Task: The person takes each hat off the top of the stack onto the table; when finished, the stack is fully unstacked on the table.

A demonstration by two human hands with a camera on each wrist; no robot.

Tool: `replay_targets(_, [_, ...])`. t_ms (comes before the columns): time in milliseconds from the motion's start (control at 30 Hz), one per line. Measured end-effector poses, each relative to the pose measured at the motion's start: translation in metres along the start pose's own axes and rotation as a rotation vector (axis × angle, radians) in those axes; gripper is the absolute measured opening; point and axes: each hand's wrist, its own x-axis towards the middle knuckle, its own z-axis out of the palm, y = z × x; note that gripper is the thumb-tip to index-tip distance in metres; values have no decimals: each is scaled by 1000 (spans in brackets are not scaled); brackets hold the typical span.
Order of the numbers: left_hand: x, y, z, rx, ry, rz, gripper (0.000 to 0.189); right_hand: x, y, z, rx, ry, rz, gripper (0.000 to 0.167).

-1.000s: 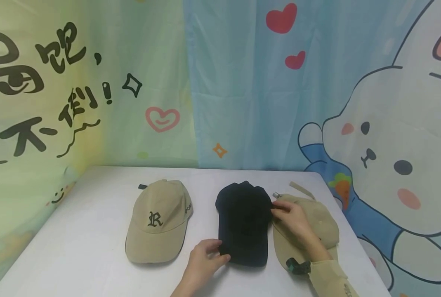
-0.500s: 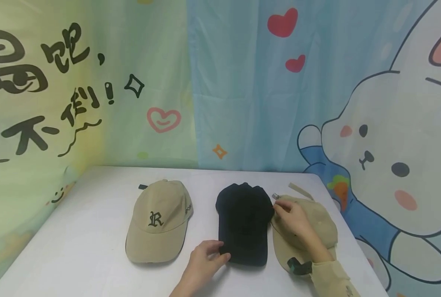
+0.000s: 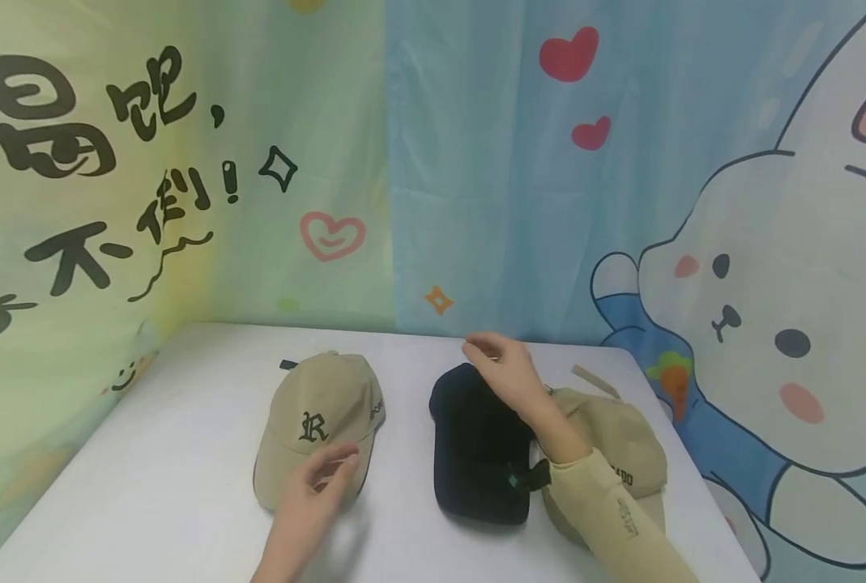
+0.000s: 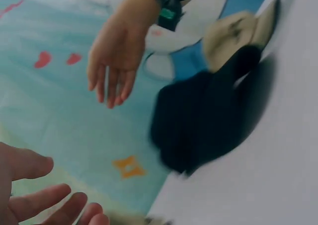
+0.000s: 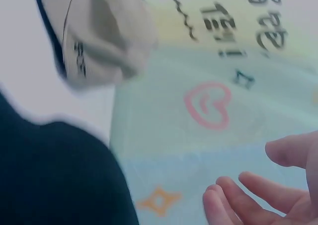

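Observation:
Three baseball caps lie in a row on the white table. In the head view my left hand [image 3: 314, 494] hovers over the brim of the left beige cap [image 3: 330, 389], which bears a dark letter R; its fingers are loosely bent and hold nothing. My right hand [image 3: 505, 372] is raised over the crown of the black cap [image 3: 476, 461], fingers relaxed around nothing. Both wrist views show the fingers apart from any cap. The right forearm partly covers the other beige cap [image 3: 622, 429], whose strap sticks out at the back.
The white table [image 3: 148, 486] carries the caps and ends at a printed curtain [image 3: 462, 202] behind. A dark wrist device [image 3: 531, 478] sits on the right wrist.
My left hand has left the black cap's brim and moved left over the R cap. My right hand has let go of the black cap's side and risen above its crown.

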Motion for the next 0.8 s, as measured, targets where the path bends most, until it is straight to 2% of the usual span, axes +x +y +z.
replay_targets(100, [-1,0,-24,10,127,16,31,14,-9,29,27,-46,-7,42])
replay_targets(167, [-1,-2,-40,58,220,17,32,21,-14,49,41,-64,19,42])
replay_targets(233, [-1,-8,-54,135,312,-17,36,27,-16,68,59,-75,59,44])
replay_targets(333, [-2,-23,-71,275,400,-107,47,31,-16,95,74,-83,149,46])
replay_targets(367, [-2,-30,-76,297,403,-143,52,31,-15,102,83,-91,188,47])
replay_targets(433, [-3,-42,-83,331,358,-215,63,30,-13,118,89,-104,260,47])
replay_targets(500, [-4,-51,-86,367,268,-294,73,30,-10,132,104,-126,331,47])
replay_targets(567, [-5,-57,-88,361,166,-344,82,28,-6,143,125,-159,379,48])
replay_targets(667, [-6,-60,-86,372,83,-384,88,26,0,156,134,-208,399,51])
replay_targets(800, [-5,-59,-85,352,78,-378,89,25,5,167,116,-237,370,52])
